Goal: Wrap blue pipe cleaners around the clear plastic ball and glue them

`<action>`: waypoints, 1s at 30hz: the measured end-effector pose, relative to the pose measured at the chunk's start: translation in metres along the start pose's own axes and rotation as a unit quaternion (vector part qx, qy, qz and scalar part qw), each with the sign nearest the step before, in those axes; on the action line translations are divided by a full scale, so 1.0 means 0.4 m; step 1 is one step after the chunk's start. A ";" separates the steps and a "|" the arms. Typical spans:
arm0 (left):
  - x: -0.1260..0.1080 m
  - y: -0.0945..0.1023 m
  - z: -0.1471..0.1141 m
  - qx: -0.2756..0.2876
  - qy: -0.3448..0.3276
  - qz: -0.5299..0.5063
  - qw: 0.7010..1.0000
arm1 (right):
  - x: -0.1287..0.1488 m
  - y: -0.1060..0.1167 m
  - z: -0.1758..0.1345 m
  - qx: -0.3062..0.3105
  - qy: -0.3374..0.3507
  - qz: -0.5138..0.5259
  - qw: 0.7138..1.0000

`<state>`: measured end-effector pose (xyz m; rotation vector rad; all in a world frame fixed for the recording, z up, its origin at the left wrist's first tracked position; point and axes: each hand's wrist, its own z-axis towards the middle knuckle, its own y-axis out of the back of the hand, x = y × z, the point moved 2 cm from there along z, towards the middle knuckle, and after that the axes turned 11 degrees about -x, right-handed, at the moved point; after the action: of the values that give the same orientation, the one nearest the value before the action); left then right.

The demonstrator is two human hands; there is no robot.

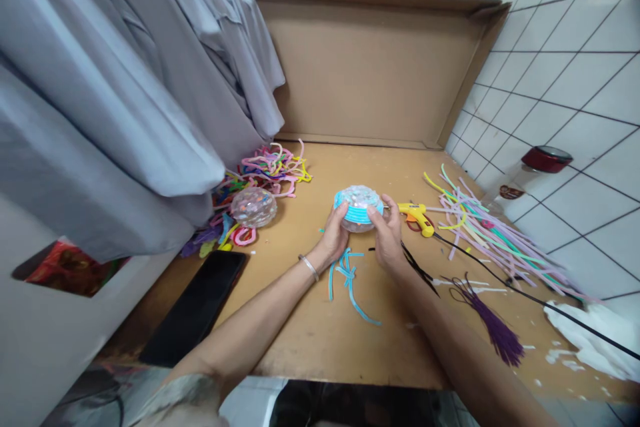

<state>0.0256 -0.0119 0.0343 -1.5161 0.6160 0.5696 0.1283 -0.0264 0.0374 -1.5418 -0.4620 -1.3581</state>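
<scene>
Phone (196,307): flat and dark on the table (295,347); left of the banded ball (359,213), nearer the person
Stem heap (273,163): mixed colours, tangled; left of the banded ball
Clear ball (254,207): speckled, without blue rows; beside the heap, left of the banded ball
Left hand (334,235): clamped on the banded ball's left side, thumb at its blue rows
Banded ball: between both hands; whether its underside touches the table, I cannot tell
Blue offcuts (347,273): loose, on the person's side of the banded ball
Right hand (387,233): clamped on the banded ball's right side
Glue gun (417,217): yellow; just right of the banded ball, nozzle towards it
Loose stems (470,213): right of the banded ball, beyond the gun
Tassel (493,323): purple; right of the banded ball, nearer the person
Jar (520,180): red-lidded; far right of the banded ball
Risk: the nozzle lies close by the right fingers, so a backward nudge could burn them if it is hot; uneven thumb pressure could shift the rows
Writing: the jar's round label (513,192) is too small to read; no brand is legible
</scene>
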 end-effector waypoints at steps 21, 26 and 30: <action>0.001 -0.010 -0.031 0.021 -0.015 -0.001 1.000 | 0.024 -0.010 -0.038 -0.012 0.101 -0.022 0.995; 0.011 0.005 -0.018 0.014 0.010 -0.004 1.000 | 0.020 -0.002 -0.025 -0.016 0.092 -0.010 0.996; 0.015 0.007 -0.013 0.016 0.022 -0.018 0.999 | 0.014 0.004 -0.010 -0.032 0.082 -0.010 0.996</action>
<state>0.0280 -0.0173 0.0282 -1.5092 0.6284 0.4982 0.1293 -0.0323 0.0414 -1.4652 -0.3367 -1.5142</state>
